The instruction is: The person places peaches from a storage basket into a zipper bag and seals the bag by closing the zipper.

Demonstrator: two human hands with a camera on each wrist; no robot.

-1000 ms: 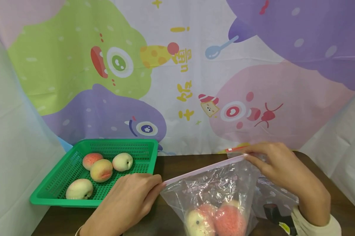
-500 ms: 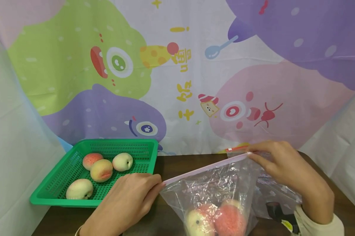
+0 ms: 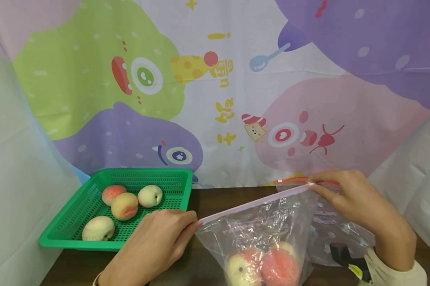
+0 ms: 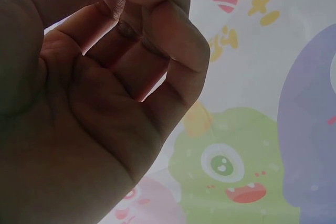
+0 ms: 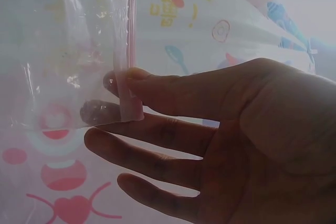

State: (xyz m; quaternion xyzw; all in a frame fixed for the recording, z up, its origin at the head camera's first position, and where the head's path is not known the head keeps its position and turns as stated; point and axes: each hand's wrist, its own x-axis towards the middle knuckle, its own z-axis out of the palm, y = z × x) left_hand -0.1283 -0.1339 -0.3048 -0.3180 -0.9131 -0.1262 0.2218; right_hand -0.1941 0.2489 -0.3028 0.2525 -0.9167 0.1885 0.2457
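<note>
A clear zip bag (image 3: 268,216) with a pale pink zip strip (image 3: 254,203) hangs between my hands, holding several peaches (image 3: 280,267) at its bottom. My left hand (image 3: 155,240) pinches the strip's left end; the left wrist view shows its curled fingers (image 4: 178,40) but no bag. At the strip's higher right end, my right hand (image 3: 354,198) pinches between thumb and forefinger. In the right wrist view, the bag's corner (image 5: 131,109) lies between those fingertips, the other fingers spread apart. The strip slants up to the right, its edges together along the visible length.
A green plastic basket (image 3: 75,244) with several peaches (image 3: 124,206) stands at the left on the dark table (image 3: 215,198). Behind my right hand lies another clear bag (image 3: 338,234) with a red zip strip (image 3: 290,180). A cartoon-printed cloth (image 3: 233,167) hangs along the back.
My right hand has slid rightward along the pink strip to its end, showing more of the strip. The left hand keeps its grip at the left end. Basket and peaches stay put.
</note>
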